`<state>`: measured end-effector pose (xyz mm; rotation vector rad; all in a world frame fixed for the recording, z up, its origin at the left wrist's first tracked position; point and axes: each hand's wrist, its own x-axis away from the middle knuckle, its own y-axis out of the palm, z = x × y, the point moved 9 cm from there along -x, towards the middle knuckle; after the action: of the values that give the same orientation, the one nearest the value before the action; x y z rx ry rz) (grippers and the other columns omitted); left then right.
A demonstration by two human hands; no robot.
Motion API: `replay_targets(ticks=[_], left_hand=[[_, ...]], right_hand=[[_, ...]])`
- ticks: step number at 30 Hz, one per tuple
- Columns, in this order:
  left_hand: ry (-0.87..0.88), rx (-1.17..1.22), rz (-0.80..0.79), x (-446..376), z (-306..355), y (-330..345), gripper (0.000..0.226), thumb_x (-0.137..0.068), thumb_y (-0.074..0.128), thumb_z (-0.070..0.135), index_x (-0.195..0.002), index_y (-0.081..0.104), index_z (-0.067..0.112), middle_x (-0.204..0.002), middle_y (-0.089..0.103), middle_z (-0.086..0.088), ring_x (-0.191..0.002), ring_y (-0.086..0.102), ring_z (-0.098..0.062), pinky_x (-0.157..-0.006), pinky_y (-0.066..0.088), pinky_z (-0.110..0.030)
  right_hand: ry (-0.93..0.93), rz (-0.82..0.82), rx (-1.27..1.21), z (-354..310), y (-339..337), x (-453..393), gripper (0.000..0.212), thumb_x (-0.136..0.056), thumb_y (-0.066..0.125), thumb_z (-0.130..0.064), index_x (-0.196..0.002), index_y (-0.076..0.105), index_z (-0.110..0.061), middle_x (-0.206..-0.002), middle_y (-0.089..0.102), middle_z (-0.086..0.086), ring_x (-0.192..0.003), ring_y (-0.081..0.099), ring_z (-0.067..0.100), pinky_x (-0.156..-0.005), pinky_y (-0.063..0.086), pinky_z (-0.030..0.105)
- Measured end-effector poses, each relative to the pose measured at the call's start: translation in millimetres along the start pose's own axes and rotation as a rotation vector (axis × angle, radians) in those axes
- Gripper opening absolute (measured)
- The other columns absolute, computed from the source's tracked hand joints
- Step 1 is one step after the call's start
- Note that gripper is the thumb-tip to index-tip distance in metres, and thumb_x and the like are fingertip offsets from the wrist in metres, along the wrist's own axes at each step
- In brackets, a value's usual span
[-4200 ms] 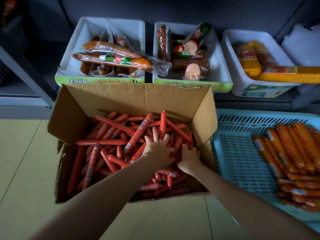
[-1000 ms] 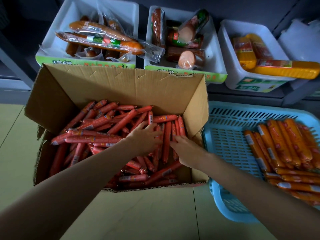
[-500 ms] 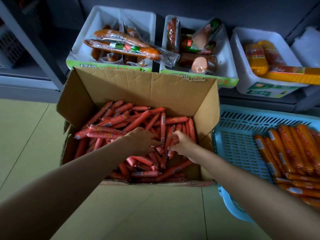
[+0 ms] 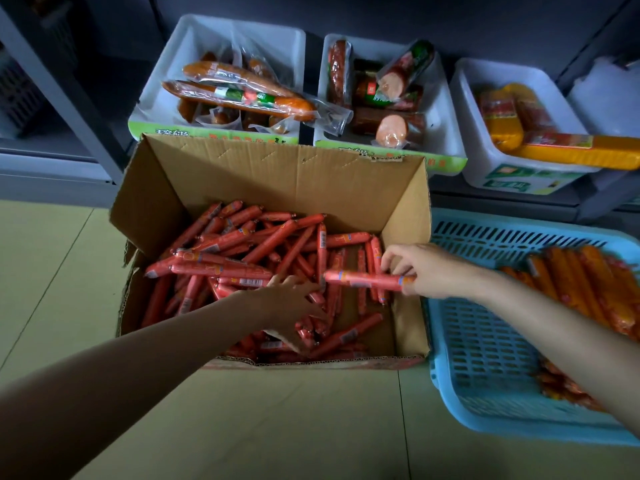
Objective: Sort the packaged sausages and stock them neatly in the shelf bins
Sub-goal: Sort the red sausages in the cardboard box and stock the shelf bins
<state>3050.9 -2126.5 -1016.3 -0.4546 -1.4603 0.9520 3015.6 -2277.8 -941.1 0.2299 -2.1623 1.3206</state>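
Bins (image 4: 221, 32) behind cardboard box (image 4: 277, 174); blue basket (image 4: 485, 358) at its right.

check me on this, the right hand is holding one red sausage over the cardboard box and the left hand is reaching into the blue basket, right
Not quite. The head view shows the left hand reaching into the cardboard box, not the blue basket. The right hand does hold one red sausage over the box.

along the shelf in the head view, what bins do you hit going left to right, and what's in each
White bin with long vacuum-packed sausages → white bin with short thick sausage chubs → white bin with yellow-wrapped sausage packs.
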Motion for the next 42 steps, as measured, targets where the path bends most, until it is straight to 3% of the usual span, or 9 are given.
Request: replay_targets(ticks=[4,10,14,18,21,25,29,36,42], left_hand=[[0.021,-0.115,0.004,2,-3,5,0.079,-0.082,0.064,0.046,-0.145,0.018,0.044,-0.158,-0.004,0.000,-0.142,0.007,-0.033,-0.114,0.018,-0.053],[0.079,-0.118,0.184,21,-19,-1,0.054,-0.092,0.054,0.035,-0.141,0.033,0.034,-0.156,0.006,0.014,-0.139,0.022,-0.017,-0.113,0.023,-0.034],[0.061,-0.134,0.220,29,-32,-1,0.039,-0.094,0.048,0.034,-0.133,0.046,0.031,-0.157,0.005,0.015,-0.140,0.022,-0.012,-0.114,0.018,-0.030],[-0.077,-0.092,0.204,32,-55,-4,0.040,-0.094,0.045,0.045,-0.133,0.047,0.033,-0.156,0.013,0.014,-0.142,0.018,-0.012,-0.112,0.017,-0.033],[-0.125,0.008,0.181,33,-64,-1,0.041,-0.094,0.047,0.045,-0.133,0.048,0.031,-0.154,0.015,0.014,-0.140,0.020,-0.013,-0.110,0.022,-0.034],[-0.141,0.043,0.174,32,-64,-3,0.042,-0.093,0.049,0.044,-0.132,0.048,0.031,-0.153,0.018,0.012,-0.138,0.025,-0.013,-0.107,0.025,-0.034],[-0.160,0.070,0.175,32,-64,-5,0.043,-0.091,0.052,0.043,-0.133,0.048,0.030,-0.152,0.020,0.010,-0.138,0.026,-0.015,-0.108,0.027,-0.036],[-0.240,0.036,0.230,37,-68,2,0.056,-0.089,0.051,0.049,-0.141,0.032,0.039,-0.154,0.012,0.008,-0.143,0.004,-0.021,-0.114,0.018,-0.049],[-0.253,0.071,0.148,35,-69,2,0.058,-0.090,0.054,0.040,-0.142,0.029,0.041,-0.155,0.005,0.009,-0.144,-0.009,-0.030,-0.113,0.013,-0.056]], right_hand=[[-0.003,-0.115,0.077,11,21,2,0.043,-0.085,0.048,0.008,-0.098,0.052,-0.032,-0.106,0.057,-0.005,-0.101,0.055,0.014,-0.083,0.051,0.030],[-0.061,-0.147,0.030,20,28,-5,0.053,-0.082,0.046,0.011,-0.085,0.056,-0.041,-0.109,0.057,-0.005,-0.104,0.055,0.015,-0.091,0.049,0.037],[-0.167,-0.189,0.217,-8,53,-7,0.049,-0.081,0.045,0.009,-0.107,0.063,-0.029,-0.113,0.058,-0.001,-0.106,0.053,0.017,-0.092,0.045,0.031],[-0.189,-0.346,0.289,-21,103,-12,0.052,-0.087,0.055,-0.002,-0.135,0.045,-0.016,-0.127,0.052,0.007,-0.116,0.050,0.023,-0.097,0.043,0.036],[-0.191,-0.346,0.295,-24,113,-16,0.059,-0.087,0.058,-0.005,-0.141,0.035,-0.011,-0.121,0.055,0.015,-0.104,0.055,0.026,-0.087,0.046,0.036],[-0.165,-0.436,0.335,-27,109,-18,0.054,-0.089,0.063,-0.015,-0.138,0.041,-0.009,-0.130,0.050,0.011,-0.101,0.052,0.022,-0.057,0.044,0.013],[-0.122,-0.499,0.332,-26,110,-31,0.042,-0.084,0.070,-0.022,-0.123,0.058,-0.010,-0.122,0.058,0.007,-0.105,0.059,0.024,-0.081,0.050,0.028],[-0.046,-0.016,-0.193,-36,62,-53,0.018,-0.081,0.073,-0.025,-0.081,0.059,-0.013,-0.071,0.063,0.004,-0.055,0.057,0.016,-0.060,0.050,0.031],[0.050,0.134,-0.101,-51,78,-58,0.026,-0.081,0.073,-0.030,-0.078,0.055,-0.011,-0.093,0.061,0.008,-0.095,0.060,0.026,-0.068,0.039,0.028]])
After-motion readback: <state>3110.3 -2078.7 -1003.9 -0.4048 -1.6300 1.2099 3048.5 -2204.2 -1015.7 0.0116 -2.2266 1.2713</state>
